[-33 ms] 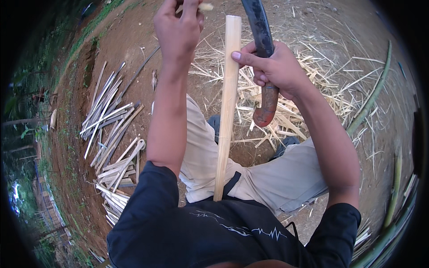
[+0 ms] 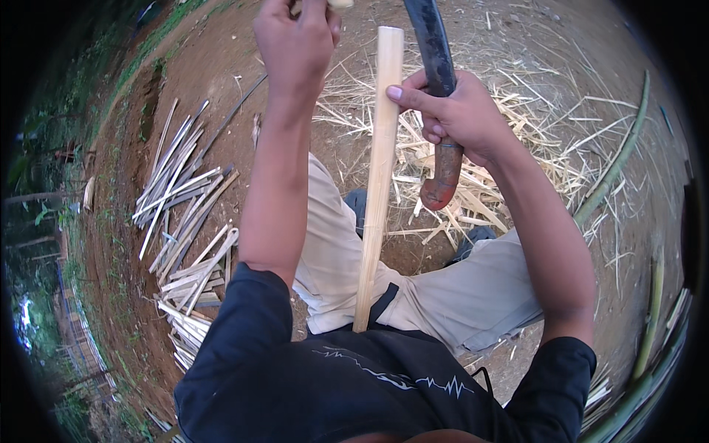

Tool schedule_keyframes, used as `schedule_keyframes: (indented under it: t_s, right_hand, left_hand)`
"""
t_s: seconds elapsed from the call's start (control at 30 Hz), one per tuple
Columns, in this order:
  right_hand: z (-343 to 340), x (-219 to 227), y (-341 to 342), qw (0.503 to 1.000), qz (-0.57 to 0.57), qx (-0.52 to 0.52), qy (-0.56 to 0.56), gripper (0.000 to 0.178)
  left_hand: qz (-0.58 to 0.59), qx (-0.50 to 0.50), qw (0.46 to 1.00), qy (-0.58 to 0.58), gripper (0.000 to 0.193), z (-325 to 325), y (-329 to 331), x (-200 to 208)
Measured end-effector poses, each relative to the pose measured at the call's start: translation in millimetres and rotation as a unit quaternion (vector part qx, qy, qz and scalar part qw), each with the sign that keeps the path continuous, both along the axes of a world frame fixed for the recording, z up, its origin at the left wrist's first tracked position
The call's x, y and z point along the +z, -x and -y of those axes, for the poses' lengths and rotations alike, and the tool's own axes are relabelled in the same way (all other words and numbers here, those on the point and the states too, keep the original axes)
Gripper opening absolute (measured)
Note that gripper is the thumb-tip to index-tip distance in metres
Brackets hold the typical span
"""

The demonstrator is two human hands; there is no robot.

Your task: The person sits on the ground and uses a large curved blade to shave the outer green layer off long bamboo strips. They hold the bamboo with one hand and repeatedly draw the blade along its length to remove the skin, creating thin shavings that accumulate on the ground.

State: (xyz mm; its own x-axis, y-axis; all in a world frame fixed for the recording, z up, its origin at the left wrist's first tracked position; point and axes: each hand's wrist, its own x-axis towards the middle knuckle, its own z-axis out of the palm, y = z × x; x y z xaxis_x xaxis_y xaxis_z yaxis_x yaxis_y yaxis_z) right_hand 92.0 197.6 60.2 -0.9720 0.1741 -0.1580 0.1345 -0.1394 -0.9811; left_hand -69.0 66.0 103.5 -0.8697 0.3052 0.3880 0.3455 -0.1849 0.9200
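My right hand [image 2: 465, 114] is closed around the machete, with its dark blade [image 2: 430, 44] pointing up and its worn brown and red handle [image 2: 443, 173] hanging below. The thumb of that hand presses on a flat, pale bamboo strip [image 2: 380, 159]. The strip stands nearly upright, its lower end against my waist. At the upper edge of the view my left hand [image 2: 295, 44] is closed, fingers curled about a small pale piece [image 2: 340, 4] that is mostly cut off by the edge. What that piece is cannot be made out.
Split bamboo sticks [image 2: 177, 184] lie in loose piles on the dirt to my left. Shavings [image 2: 480, 184] cover the ground ahead of my feet. A long green bamboo pole [image 2: 617, 166] lies at the right, and more poles [image 2: 646, 395] lie at the lower right.
The top of the bamboo strip and the machete have shifted slightly to the right. My left hand has risen a little, so less of the pale piece shows.
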Motion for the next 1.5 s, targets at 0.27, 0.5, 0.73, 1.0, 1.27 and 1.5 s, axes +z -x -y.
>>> schedule_keyframes:
  t_s: [0.27, 0.5, 0.73, 1.0, 1.27, 1.5]
  right_hand:
    - [-12, -14, 4, 0.997, 0.016, -0.062, 0.046, 0.026]
    - [-79, -7, 15, 0.985, -0.057, -0.154, 0.047, 0.028]
    - [-51, 13, 7, 0.938, 0.039, -0.244, -0.244, 0.035]
    - [29, -2, -24, 0.759, -0.172, -0.017, -0.628, 0.006]
    - [37, -19, -25, 0.716, -0.228, -0.036, -0.658, 0.01]
    - [26, -23, -11, 0.663, -0.27, -0.094, -0.692, 0.012]
  left_hand:
    - [-0.155, 0.096, 0.947, 0.264, 0.054, 32, -17, -28]
    - [0.392, -0.394, 0.812, 0.181, 0.056, 103, -167, -117]
    - [0.48, -0.267, 0.831, 0.086, 0.031, 91, -162, -69]
    - [0.378, -0.173, 0.903, 0.109, 0.027, 57, -160, -47]
    - [0.143, -0.066, 0.966, 0.206, 0.022, 53, -170, -72]
    - [0.046, -0.047, 0.957, 0.281, 0.027, 49, -166, -66]
